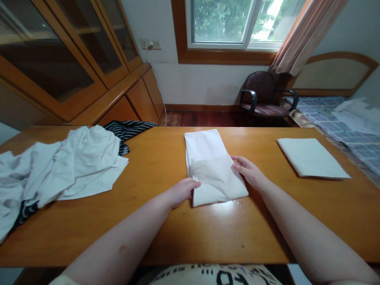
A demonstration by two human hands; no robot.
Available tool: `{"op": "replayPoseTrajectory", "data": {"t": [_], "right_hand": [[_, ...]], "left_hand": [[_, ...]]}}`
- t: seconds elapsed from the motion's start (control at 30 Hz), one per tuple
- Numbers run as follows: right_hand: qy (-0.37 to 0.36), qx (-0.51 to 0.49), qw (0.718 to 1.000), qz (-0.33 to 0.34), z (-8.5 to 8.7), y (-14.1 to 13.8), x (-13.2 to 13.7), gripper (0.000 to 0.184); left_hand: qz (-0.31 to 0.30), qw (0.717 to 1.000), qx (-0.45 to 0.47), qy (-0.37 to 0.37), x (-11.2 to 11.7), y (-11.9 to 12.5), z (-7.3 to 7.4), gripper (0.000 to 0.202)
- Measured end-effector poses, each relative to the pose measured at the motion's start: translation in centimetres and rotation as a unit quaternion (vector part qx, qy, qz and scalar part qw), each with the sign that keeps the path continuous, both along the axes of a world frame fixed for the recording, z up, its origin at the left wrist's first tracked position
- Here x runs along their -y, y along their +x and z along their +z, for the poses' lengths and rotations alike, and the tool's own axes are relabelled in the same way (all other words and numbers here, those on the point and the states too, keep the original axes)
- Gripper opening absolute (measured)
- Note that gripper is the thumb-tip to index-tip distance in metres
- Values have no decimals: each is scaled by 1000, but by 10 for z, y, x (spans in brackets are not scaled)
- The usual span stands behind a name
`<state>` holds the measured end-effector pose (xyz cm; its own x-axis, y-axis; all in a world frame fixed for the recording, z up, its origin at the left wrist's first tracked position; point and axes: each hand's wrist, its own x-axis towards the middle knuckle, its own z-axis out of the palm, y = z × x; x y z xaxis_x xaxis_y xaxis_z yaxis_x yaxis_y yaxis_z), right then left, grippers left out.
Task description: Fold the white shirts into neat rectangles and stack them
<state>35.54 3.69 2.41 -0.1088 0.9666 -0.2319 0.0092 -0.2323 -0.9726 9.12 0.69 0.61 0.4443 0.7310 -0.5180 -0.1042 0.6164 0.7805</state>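
A folded white cloth [216,174] lies on the wooden table in front of me, with its near part doubled over the longer far part. My left hand [184,190] grips its left edge, thumb on top and the other fingers hidden beneath or behind it. On the right edge, my right hand [247,169] holds the cloth between thumb and fingers, partly tucked at the side. The cloth's exact kind does not show.
A loose heap of white clothes [80,162] covers the table's left side, with a black striped garment [130,130] behind it. Another neatly folded white cloth [311,157] rests at the right. Beyond the wooden table [166,237] stand a chair [263,95] and a bed [350,130].
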Motion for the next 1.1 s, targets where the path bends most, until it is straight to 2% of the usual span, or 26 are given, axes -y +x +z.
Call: {"op": "replayPoseTrajectory", "data": {"t": [0.07,0.17,0.23,0.33,0.5,0.57,0.67,0.8,0.87,0.97,1.1], "right_hand": [[-35,1,999,25,2,-2,1,41],[-69,13,997,19,3,-4,2,37],[-76,10,997,-4,3,-3,2,35],[-63,-6,998,-19,1,-1,0,33],[-72,-24,997,32,-1,2,-2,31],[-81,2,996,29,-3,-1,-4,30],[-48,97,994,-12,-8,-5,-7,27],[39,288,957,-19,-17,-7,-14,31],[64,332,941,-4,-19,-6,-16,34],[82,350,933,17,-17,-6,-17,35],[89,367,926,11,-16,-7,-16,35]], "left_hand": [[-21,998,13,51,1,1,4,41],[32,989,20,145,1,5,10,53],[67,985,-10,160,-1,9,11,55],[75,984,-33,157,-2,12,9,50],[70,976,-9,207,-2,15,4,49],[88,970,-55,221,-3,16,1,53],[106,948,-198,225,-5,14,-2,61],[68,899,-353,250,-4,5,3,76],[63,879,-379,282,-4,0,6,73],[80,863,-369,335,-10,-4,9,57],[86,869,-317,369,-27,-8,8,36]]}}
